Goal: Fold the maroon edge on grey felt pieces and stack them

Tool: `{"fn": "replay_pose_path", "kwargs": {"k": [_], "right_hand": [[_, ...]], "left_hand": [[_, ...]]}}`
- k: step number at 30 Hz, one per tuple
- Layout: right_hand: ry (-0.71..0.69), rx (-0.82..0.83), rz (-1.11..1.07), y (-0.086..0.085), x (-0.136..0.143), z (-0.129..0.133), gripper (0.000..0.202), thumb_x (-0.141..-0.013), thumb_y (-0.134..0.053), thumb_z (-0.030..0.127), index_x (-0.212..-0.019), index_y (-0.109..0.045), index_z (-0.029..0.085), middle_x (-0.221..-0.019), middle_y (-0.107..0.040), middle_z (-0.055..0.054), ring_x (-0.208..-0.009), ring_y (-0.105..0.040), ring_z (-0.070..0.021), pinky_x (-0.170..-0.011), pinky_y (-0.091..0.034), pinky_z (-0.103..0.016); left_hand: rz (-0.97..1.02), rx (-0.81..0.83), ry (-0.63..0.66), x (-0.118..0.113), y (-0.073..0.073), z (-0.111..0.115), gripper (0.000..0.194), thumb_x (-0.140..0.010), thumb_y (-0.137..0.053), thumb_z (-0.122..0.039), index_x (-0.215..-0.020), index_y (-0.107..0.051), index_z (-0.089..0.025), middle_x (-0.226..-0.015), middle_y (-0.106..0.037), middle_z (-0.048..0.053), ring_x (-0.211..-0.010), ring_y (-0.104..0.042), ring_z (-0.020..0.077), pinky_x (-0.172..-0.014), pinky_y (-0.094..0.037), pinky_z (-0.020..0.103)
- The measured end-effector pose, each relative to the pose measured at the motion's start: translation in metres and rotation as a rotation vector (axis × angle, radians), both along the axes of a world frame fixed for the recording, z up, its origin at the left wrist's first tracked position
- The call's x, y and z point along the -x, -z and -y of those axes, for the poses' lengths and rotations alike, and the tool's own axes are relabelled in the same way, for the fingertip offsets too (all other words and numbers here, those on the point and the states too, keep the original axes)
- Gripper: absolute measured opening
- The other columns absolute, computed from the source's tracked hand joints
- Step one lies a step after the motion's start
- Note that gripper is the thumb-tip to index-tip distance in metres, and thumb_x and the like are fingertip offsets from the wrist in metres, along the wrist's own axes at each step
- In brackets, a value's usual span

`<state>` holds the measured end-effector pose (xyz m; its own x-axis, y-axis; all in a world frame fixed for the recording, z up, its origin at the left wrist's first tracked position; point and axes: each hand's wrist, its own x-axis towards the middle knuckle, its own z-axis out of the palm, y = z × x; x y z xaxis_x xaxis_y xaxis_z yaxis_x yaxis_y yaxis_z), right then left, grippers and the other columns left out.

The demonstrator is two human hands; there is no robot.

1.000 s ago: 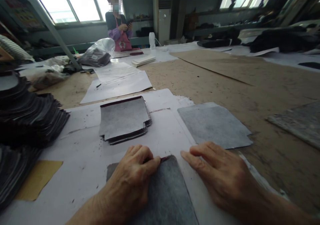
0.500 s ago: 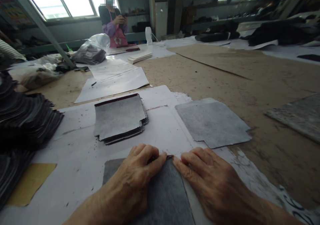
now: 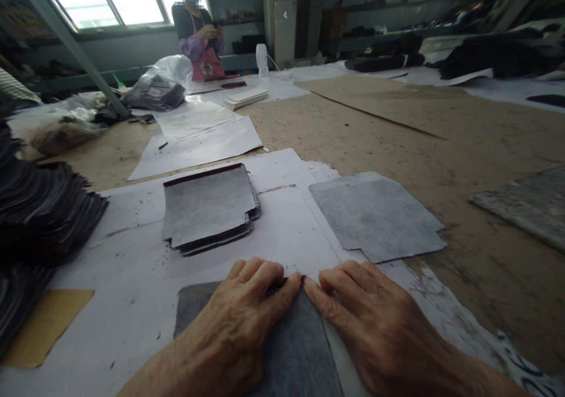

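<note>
A grey fabric-like sheet lies flat in front of me, partly hidden under my left hand and wrist. My left hand is closed, with the thumb pressing on the sheet's far edge near its right corner. Close beside it, my right hand has curled fingers, and its thumb meets that same corner. A thin dark strip of edge shows between the two thumbs. Beyond my left hand sits a small stack of similar sheets with a dark folded far edge. One more grey sheet with notched corners lies beyond my right hand.
White paper covers the brown table under the work. At the left rise tall piles of dark pieces, near a yellow card. A grey slab lies right. Across the table stands a person in a pink apron.
My left thumb has slid slightly right along the far edge, closing the gap to my right thumb. Less of the dark edge shows. My right hand has barely moved.
</note>
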<state>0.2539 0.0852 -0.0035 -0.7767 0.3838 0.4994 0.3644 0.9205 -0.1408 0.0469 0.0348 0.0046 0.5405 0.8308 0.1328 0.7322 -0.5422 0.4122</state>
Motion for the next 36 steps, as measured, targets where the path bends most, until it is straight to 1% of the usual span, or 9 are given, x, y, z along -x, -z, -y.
{"fn": "replay_pose_path", "kwargs": {"k": [6,9,14,18,21,24,28,32,36], "right_hand": [[-0.015,0.148,-0.134,0.0002,-0.0022,-0.0039,0.029,-0.081,-0.041,0.003,-0.102,-0.060,0.010,-0.079,-0.058,-0.009,-0.072,-0.050,-0.0187,-0.063,-0.045,-0.034],[0.014,0.167,-0.194,0.0014,-0.0050,-0.0044,0.028,-0.082,-0.044,0.003,-0.105,-0.058,0.011,-0.080,-0.059,-0.008,-0.073,-0.051,-0.0170,-0.065,-0.046,-0.032],[0.029,0.091,-0.188,0.0007,-0.0045,-0.0027,0.032,-0.081,-0.042,0.002,-0.106,-0.059,0.012,-0.085,-0.060,-0.008,-0.076,-0.053,-0.0163,-0.065,-0.047,-0.030],[-0.023,-0.027,-0.110,0.0005,-0.0014,0.0002,0.033,-0.080,-0.037,0.001,-0.103,-0.060,0.005,-0.086,-0.061,-0.011,-0.077,-0.054,-0.0197,-0.066,-0.047,-0.035],[-0.029,-0.080,-0.051,0.0015,-0.0015,0.0028,0.033,-0.080,-0.036,0.000,-0.101,-0.061,0.002,-0.087,-0.062,-0.013,-0.081,-0.053,-0.0216,-0.068,-0.047,-0.037],[-0.019,-0.105,-0.041,0.0021,-0.0021,0.0040,0.031,-0.081,-0.036,0.002,-0.098,-0.062,0.004,-0.087,-0.062,-0.012,-0.081,-0.053,-0.0213,-0.069,-0.047,-0.036],[0.001,-0.087,-0.019,0.0011,-0.0012,0.0030,0.031,-0.080,-0.036,0.003,-0.098,-0.062,0.006,-0.089,-0.062,-0.011,-0.080,-0.053,-0.0206,-0.070,-0.046,-0.037],[0.012,-0.045,-0.025,-0.0004,-0.0009,0.0010,0.030,-0.080,-0.038,0.004,-0.098,-0.062,0.009,-0.088,-0.061,-0.010,-0.079,-0.052,-0.0201,-0.070,-0.046,-0.036],[0.019,0.009,-0.109,-0.0013,-0.0028,-0.0003,0.026,-0.080,-0.042,0.003,-0.094,-0.063,0.010,-0.082,-0.061,-0.008,-0.076,-0.052,-0.0182,-0.066,-0.046,-0.032]], "left_hand": [[-0.023,-0.029,0.001,-0.0021,-0.0006,-0.0008,0.068,-0.067,-0.044,-0.004,-0.132,-0.031,-0.015,-0.107,-0.043,0.011,-0.090,-0.039,0.0237,-0.079,-0.042,0.044],[-0.046,-0.021,-0.003,-0.0040,-0.0003,-0.0003,0.070,-0.064,-0.045,-0.005,-0.132,-0.032,-0.016,-0.107,-0.043,0.011,-0.090,-0.039,0.0242,-0.079,-0.042,0.045],[-0.040,-0.028,-0.016,-0.0075,-0.0001,-0.0004,0.070,-0.062,-0.046,-0.003,-0.130,-0.034,-0.014,-0.106,-0.043,0.011,-0.091,-0.038,0.0239,-0.081,-0.042,0.045],[-0.048,0.003,-0.037,-0.0090,-0.0024,-0.0006,0.062,-0.064,-0.045,-0.002,-0.125,-0.040,-0.014,-0.105,-0.044,0.010,-0.091,-0.039,0.0233,-0.082,-0.041,0.044],[-0.033,0.000,-0.030,-0.0086,-0.0037,-0.0003,0.063,-0.065,-0.043,-0.001,-0.126,-0.038,-0.014,-0.106,-0.044,0.010,-0.092,-0.039,0.0230,-0.085,-0.040,0.044],[-0.012,-0.007,-0.017,-0.0072,-0.0030,-0.0001,0.065,-0.066,-0.042,0.000,-0.129,-0.035,-0.014,-0.108,-0.044,0.010,-0.094,-0.039,0.0228,-0.087,-0.040,0.043],[0.041,-0.090,-0.027,-0.0043,0.0007,0.0015,0.066,-0.067,-0.040,0.002,-0.131,-0.031,-0.010,-0.108,-0.045,0.011,-0.093,-0.039,0.0225,-0.087,-0.041,0.043],[0.103,-0.133,-0.071,-0.0015,0.0027,0.0046,0.055,-0.069,-0.037,0.005,-0.122,-0.043,-0.011,-0.100,-0.046,0.010,-0.089,-0.041,0.0210,-0.081,-0.042,0.040],[0.103,-0.126,-0.066,-0.0010,0.0018,0.0053,0.050,-0.069,-0.038,0.005,-0.116,-0.048,-0.010,-0.097,-0.046,0.010,-0.087,-0.041,0.0206,-0.079,-0.043,0.039]]}}
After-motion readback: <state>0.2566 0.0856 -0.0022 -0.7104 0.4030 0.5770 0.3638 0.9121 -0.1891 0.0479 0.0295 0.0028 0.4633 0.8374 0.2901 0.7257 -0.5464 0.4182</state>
